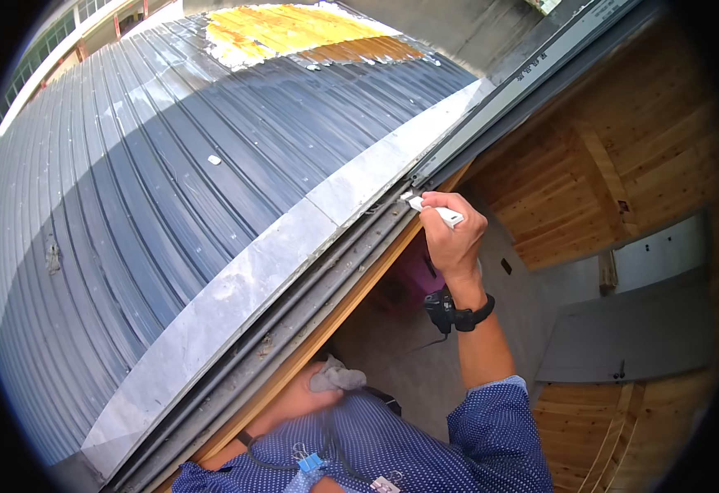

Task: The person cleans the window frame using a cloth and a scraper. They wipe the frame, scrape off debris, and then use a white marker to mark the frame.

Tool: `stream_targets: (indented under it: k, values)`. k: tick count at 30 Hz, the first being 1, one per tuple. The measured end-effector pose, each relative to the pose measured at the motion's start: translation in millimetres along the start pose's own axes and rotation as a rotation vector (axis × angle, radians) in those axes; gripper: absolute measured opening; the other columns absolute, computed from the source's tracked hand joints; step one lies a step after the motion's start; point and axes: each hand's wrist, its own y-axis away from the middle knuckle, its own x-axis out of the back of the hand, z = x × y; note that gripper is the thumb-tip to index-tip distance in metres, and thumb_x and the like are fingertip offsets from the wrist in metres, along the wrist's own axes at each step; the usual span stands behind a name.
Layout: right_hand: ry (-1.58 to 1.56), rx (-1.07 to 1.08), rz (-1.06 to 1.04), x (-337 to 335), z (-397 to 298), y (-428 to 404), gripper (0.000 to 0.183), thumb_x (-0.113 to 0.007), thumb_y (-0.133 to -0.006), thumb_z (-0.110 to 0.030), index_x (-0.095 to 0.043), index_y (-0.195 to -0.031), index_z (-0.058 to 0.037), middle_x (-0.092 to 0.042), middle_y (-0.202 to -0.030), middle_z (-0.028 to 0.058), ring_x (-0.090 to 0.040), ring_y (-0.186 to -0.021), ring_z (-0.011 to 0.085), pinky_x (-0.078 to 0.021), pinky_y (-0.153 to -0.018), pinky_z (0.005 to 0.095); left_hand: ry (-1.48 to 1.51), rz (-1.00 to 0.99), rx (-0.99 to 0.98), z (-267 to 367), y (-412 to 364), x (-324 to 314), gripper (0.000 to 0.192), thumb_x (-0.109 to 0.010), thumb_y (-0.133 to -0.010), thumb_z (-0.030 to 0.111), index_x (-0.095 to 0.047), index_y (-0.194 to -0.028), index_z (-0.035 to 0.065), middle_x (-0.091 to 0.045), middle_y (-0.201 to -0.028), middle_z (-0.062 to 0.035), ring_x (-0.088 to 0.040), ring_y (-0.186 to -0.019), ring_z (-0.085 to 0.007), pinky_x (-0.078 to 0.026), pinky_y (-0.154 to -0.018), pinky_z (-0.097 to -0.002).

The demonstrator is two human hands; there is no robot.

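My right hand (457,237) grips the white handle of a small brush (442,212). The pale brush tip touches the upper part of a sliding-window track (347,262), close to the end of the window sash (458,145). Dust and bits of debris (265,346) lie in the track's grooves. Lower down, my left hand (304,391) holds a crumpled grey cloth (336,376) in front of my chest, on the room side of the track. Part of that hand is blurred.
A wooden trim strip (328,326) borders the track inside. Beyond it runs a grey stone ledge (236,296), then a ribbed metal roof (168,191). Wood panelling (655,160) and a grey door-like panel (630,333) are indoors. A black wrist device (442,311) is strapped on my right wrist.
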Motion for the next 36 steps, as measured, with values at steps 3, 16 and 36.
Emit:
stream_targets:
  k: [3,16,36]
  values:
    - [0.095,-0.087,-0.004,-8,46,-16,0.01,-0.067,-0.079,-0.008,-0.073,-0.082,-0.0009,-0.073,-0.084,0.0185,-0.071,-0.077,0.0362,-0.0577,-0.072,0.0401,0.0,-0.006,0.009,1,-3,-5,0.046,-0.077,-0.09,0.015,-0.061,-0.131,0.0003,-0.069,-0.122,-0.0075,-0.065,-0.114,-0.0176,-0.051,-0.101,-0.0328]
    - [-0.598,0.266,-0.492,-56,-155,150,0.009,-0.069,-0.074,0.003,-0.064,-0.081,0.0014,-0.069,-0.081,0.0149,-0.07,-0.066,0.0262,-0.0581,-0.057,0.0323,-0.005,-0.036,-0.086,-8,-14,-8,0.045,-0.077,-0.089,0.018,-0.063,-0.128,0.0005,-0.068,-0.116,-0.0085,-0.064,-0.108,-0.0183,-0.051,-0.096,-0.0335]
    - [0.156,-0.008,-0.051,-11,39,-8,0.014,-0.065,-0.084,-0.01,-0.069,-0.077,0.0011,-0.069,-0.077,0.0208,-0.069,-0.07,0.0385,-0.0555,-0.065,0.043,-0.049,-0.013,0.031,-14,-8,-1,0.059,-0.083,-0.088,0.022,-0.06,-0.137,-0.0007,-0.068,-0.122,-0.0088,-0.063,-0.114,-0.0192,-0.048,-0.105,-0.034]
